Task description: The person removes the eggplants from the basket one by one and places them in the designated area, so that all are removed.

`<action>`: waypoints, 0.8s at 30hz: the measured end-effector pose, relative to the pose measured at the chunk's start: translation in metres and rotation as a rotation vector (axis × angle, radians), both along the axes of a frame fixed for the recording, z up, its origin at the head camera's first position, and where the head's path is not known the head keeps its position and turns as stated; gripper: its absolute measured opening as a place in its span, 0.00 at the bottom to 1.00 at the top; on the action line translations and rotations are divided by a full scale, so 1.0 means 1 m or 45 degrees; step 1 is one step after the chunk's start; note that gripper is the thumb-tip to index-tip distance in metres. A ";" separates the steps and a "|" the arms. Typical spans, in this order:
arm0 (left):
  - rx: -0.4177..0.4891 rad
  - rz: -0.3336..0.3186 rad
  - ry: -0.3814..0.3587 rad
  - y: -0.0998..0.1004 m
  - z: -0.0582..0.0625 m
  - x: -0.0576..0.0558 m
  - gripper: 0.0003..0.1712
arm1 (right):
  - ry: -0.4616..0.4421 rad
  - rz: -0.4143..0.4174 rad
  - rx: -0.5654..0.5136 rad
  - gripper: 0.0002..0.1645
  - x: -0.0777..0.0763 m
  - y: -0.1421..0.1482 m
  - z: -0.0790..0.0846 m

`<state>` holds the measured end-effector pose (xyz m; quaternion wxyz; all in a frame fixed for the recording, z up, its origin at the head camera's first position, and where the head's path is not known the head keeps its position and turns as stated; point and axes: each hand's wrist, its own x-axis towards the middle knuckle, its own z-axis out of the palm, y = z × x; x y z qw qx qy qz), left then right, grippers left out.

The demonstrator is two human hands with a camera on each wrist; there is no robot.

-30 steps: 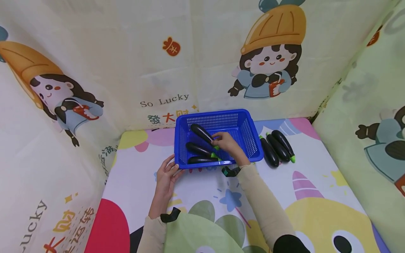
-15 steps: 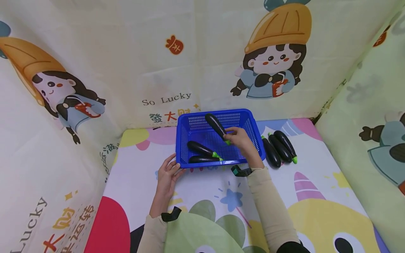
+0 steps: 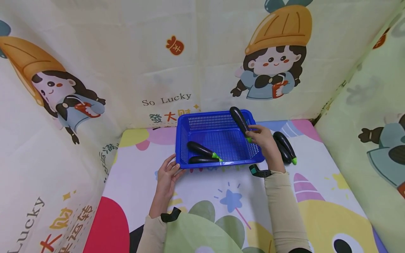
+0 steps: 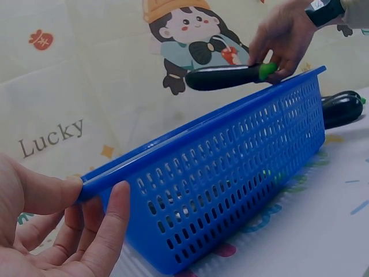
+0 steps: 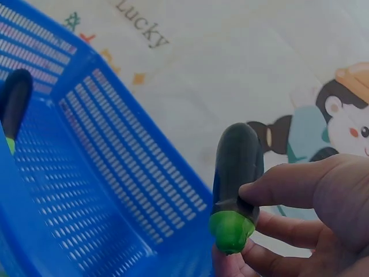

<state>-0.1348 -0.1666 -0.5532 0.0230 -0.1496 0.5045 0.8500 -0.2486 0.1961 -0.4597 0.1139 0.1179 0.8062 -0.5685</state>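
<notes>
My right hand [image 3: 265, 140] pinches a dark purple eggplant [image 3: 238, 118] near its green stem end, thumb against one side. The eggplant is raised at rim height over the right part of a blue plastic basket [image 3: 218, 163]; the left wrist view shows it above the rim. My left hand [image 3: 166, 177] grips the basket's near left corner, thumb [image 4: 55, 187] on the rim and fingers below. Inside the basket lie two more eggplants, one [image 3: 200, 149] in front of the left side and another [image 3: 204, 160] against the near wall, partly hidden by it.
Right of the basket, more eggplants [image 3: 286, 142] lie on the table, partly hidden behind my right hand and forearm. A patterned cloth [image 3: 202, 189] covers the table. Printed curtains [image 3: 126, 70] stand close behind and at both sides.
My right hand has lifted the eggplant from among the others in the basket and carried it rightward to the basket's right side. The left hand keeps its hold on the corner.
</notes>
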 end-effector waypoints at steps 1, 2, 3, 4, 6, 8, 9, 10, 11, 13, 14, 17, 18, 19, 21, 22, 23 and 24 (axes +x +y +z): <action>0.000 0.001 0.002 0.000 0.000 0.000 0.31 | -0.004 0.001 0.001 0.32 0.001 0.004 0.000; -0.003 0.002 0.006 0.000 0.000 0.000 0.32 | -0.004 -0.006 0.005 0.32 0.001 0.007 0.001; -0.006 0.002 0.011 0.000 -0.001 0.000 0.32 | -0.002 -0.012 0.016 0.32 0.002 0.010 0.001; -0.011 0.001 0.020 0.000 -0.001 0.000 0.32 | 0.000 -0.024 0.028 0.32 0.002 0.014 0.001; -0.022 0.002 0.031 0.000 -0.001 0.000 0.32 | 0.019 -0.032 0.036 0.32 0.003 0.022 0.001; -0.018 0.005 0.033 0.000 -0.001 0.000 0.32 | 0.024 -0.053 0.041 0.32 0.004 0.030 0.001; -0.013 0.006 0.031 0.000 -0.001 0.000 0.32 | 0.028 -0.066 0.037 0.32 0.005 0.034 0.000; -0.007 0.008 0.028 0.000 -0.001 0.000 0.32 | 0.028 -0.073 0.041 0.33 0.006 0.039 0.000; -0.005 0.010 0.023 0.000 -0.001 0.000 0.32 | 0.025 -0.077 0.043 0.34 0.006 0.044 -0.001; -0.007 0.008 0.015 0.000 -0.001 0.000 0.32 | 0.018 -0.095 0.039 0.35 0.008 0.054 -0.003; -0.009 0.008 0.011 0.000 -0.001 0.000 0.31 | 0.016 -0.110 0.025 0.36 0.009 0.060 -0.004; -0.013 0.005 -0.001 0.000 -0.001 0.001 0.31 | 0.006 -0.154 0.012 0.37 0.013 0.075 -0.006; -0.013 0.005 -0.004 0.000 -0.001 0.001 0.31 | 0.008 -0.169 0.015 0.38 0.014 0.081 -0.006; -0.007 0.007 -0.007 0.000 -0.001 0.001 0.30 | 0.005 -0.186 0.014 0.38 0.015 0.085 -0.007; 0.002 0.009 -0.009 0.000 -0.001 0.001 0.30 | 0.008 -0.214 0.025 0.38 0.017 0.093 -0.007; 0.003 0.007 -0.008 0.000 0.000 0.001 0.30 | 0.008 -0.234 0.020 0.38 0.018 0.097 -0.008; 0.002 0.004 -0.005 0.000 0.000 0.001 0.30 | 0.005 -0.250 0.024 0.39 0.019 0.101 -0.009; 0.005 0.002 -0.003 0.000 0.000 0.001 0.31 | 0.001 -0.274 0.029 0.39 0.020 0.105 -0.010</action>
